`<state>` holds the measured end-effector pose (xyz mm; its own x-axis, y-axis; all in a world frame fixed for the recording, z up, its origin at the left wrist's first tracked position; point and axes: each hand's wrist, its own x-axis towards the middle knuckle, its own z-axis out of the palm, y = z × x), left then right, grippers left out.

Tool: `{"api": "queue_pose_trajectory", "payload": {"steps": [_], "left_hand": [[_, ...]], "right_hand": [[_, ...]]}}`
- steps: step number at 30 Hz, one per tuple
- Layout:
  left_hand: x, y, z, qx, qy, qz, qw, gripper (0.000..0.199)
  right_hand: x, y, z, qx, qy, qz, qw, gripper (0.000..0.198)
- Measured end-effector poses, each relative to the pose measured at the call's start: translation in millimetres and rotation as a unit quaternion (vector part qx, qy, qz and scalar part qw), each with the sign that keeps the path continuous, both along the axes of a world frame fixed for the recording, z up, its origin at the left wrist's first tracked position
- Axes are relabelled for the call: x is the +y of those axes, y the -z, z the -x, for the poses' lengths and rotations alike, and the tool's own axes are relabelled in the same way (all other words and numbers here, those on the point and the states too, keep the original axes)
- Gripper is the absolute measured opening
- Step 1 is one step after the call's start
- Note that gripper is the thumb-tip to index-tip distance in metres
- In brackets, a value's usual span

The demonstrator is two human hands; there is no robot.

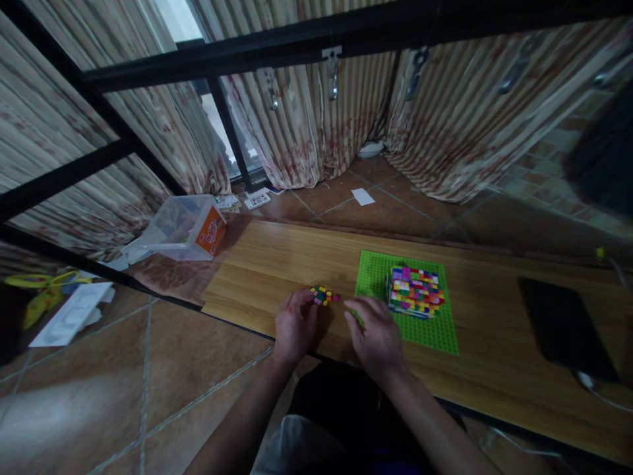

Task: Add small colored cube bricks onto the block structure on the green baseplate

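A small cluster of colourful toy building bricks (322, 295) is right at the fingertips of my left hand (294, 328). Those fingers are curled; whether they grip a brick or only touch the cluster, I cannot tell. My right hand (376, 338) is closed in a pinch over the left edge of the green baseplate (366, 264), its fingertips pointing at the cluster. Anything in that pinch is too small or hidden to name. On the baseplate, just beyond my right hand, stands a block-shaped build of multicoloured bricks (416, 290).
All this is on a long low wooden table (277, 254). A dark tablet-like device (566, 326) with a white cable lies at its right. A clear plastic box (180, 227) with an orange label stands on the floor beyond the left end. Dark metal bars (297, 49) and curtains (346, 119) are behind.
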<state>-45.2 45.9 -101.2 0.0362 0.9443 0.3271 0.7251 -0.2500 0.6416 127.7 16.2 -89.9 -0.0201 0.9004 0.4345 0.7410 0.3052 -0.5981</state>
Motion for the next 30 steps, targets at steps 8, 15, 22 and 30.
{"api": "queue_pose_trajectory", "payload": {"steps": [8, 15, 22, 30], "left_hand": [[-1, -0.1, 3, 0.014, 0.004, 0.015, 1.000, 0.022], [-2, -1.5, -3, 0.021, 0.027, -0.009, 0.999, 0.021], [0, 1.9, -15, 0.109, 0.019, -0.037, 0.993, 0.016], [2, 4.1, -22, 0.131, 0.009, -0.048, 0.990, 0.007]], "right_hand": [[25, 20, 17, -0.046, -0.001, 0.061, 0.997, 0.019], [37, 22, 22, -0.082, 0.002, 0.076, 0.994, 0.019], [24, 14, 11, 0.059, 0.000, 0.079, 0.995, 0.018], [0, 6, 3, 0.294, 0.022, 0.154, 0.943, 0.021]]}}
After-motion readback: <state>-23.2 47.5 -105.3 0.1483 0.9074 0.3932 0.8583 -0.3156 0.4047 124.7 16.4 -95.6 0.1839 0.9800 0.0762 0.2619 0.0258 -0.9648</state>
